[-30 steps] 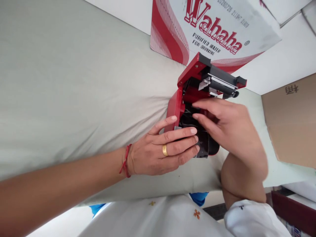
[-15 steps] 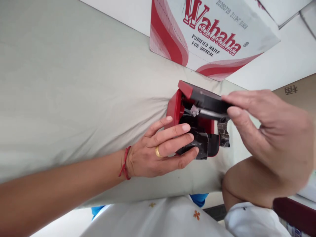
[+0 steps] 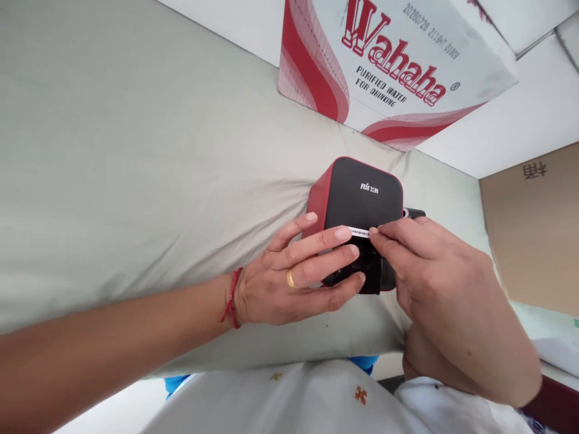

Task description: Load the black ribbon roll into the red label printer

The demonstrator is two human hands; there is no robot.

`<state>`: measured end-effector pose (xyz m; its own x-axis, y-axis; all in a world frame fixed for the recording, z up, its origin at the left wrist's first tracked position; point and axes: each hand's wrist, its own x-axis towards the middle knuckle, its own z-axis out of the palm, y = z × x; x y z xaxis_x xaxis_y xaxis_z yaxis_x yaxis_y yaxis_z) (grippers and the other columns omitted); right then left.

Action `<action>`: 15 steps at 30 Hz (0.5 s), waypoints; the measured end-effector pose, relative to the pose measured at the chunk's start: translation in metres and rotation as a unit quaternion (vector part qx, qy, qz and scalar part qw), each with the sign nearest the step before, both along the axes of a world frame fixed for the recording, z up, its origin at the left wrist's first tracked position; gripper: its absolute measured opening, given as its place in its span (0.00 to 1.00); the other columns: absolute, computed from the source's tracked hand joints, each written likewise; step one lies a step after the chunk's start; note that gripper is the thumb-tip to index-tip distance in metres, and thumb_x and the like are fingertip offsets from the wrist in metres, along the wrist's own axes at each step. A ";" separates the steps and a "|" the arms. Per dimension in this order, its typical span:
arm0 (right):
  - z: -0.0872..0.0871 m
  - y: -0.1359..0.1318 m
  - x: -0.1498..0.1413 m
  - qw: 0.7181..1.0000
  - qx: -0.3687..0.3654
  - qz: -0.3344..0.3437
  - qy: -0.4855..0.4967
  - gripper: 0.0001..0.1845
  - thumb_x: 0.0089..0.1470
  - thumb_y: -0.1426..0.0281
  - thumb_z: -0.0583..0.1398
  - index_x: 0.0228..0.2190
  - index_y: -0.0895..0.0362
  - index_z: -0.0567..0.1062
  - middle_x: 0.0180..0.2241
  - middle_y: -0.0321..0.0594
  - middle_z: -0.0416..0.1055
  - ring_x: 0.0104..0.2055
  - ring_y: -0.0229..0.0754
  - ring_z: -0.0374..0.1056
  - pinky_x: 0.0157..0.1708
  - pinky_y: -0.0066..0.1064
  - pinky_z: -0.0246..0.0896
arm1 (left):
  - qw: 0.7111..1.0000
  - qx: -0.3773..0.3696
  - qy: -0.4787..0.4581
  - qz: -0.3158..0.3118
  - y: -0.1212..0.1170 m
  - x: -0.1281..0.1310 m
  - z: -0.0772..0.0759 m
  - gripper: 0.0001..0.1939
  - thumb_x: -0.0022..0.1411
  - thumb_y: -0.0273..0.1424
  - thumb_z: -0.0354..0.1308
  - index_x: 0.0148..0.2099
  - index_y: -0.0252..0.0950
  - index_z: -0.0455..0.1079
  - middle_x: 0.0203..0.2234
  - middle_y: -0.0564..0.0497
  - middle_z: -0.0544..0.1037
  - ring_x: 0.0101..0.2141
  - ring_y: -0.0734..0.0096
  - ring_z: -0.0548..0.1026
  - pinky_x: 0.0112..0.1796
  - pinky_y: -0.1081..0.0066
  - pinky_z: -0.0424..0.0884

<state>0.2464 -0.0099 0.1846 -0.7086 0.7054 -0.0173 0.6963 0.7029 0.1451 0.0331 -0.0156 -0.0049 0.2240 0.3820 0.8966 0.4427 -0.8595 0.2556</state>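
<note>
A small red and black printer (image 3: 357, 202) with a FEIE logo sits on a pale green cloth, its dark lid down. Along the lid's front edge runs a narrow white strip (image 3: 359, 232) with tiny print. My left hand (image 3: 298, 274) lies over the printer's left side and lower front, fingers stretched and spread, thumb hidden. Pinched together at the right end of the white strip are the thumb and index finger of my right hand (image 3: 434, 265), on the lid's front edge. Beneath my left fingers a glossy black piece (image 3: 371, 271) shows at the front.
Behind the printer stands a white and red Wahaha water carton (image 3: 389, 66). A brown cardboard box (image 3: 534, 241) is at the right. The pale green cloth (image 3: 136, 150) covers the surface, wrinkled near the printer. A dark item (image 3: 414, 213) sticks out on the printer's right.
The printer's lid has swung down from raised to lowered, covering the inside. My right hand has moved left and down with it, while my left hand has stayed in place.
</note>
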 end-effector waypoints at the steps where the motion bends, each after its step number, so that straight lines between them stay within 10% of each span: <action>1: 0.000 0.000 -0.001 1.000 0.004 0.006 0.000 0.23 0.69 0.88 0.55 0.52 0.71 0.87 0.45 0.51 0.84 0.41 0.49 0.79 0.36 0.41 0.81 | 1.000 -0.009 0.002 -0.010 0.000 -0.001 0.000 0.20 0.71 0.30 0.80 0.59 0.58 0.85 0.63 0.61 0.90 0.73 0.63 0.85 0.86 0.53 0.70; 7: -0.009 0.001 0.000 0.999 0.046 0.017 0.011 0.22 0.64 0.91 0.56 0.46 0.69 0.88 0.41 0.48 0.82 0.37 0.47 0.73 0.32 0.41 0.73 | 0.996 -0.024 -0.043 -0.069 0.004 -0.012 0.001 0.16 0.78 0.35 0.69 0.63 0.56 0.83 0.66 0.53 0.86 0.74 0.57 0.82 0.81 0.48 0.76; 15: -0.009 0.013 0.016 0.999 0.021 0.030 0.026 0.24 0.70 0.89 0.56 0.47 0.61 0.90 0.52 0.46 0.88 0.45 0.48 0.84 0.30 0.38 0.73 | 0.925 -0.304 -0.205 -0.098 0.033 -0.026 -0.021 0.27 0.84 0.51 0.58 0.78 0.56 0.70 0.70 0.43 0.77 0.76 0.39 0.74 0.77 0.32 0.76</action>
<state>0.2620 0.0031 0.1760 -0.7483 0.6615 0.0495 0.6610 0.7372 0.1398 0.0071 0.0172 -0.0256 0.0314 0.8319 0.5541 0.0526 -0.5550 0.8302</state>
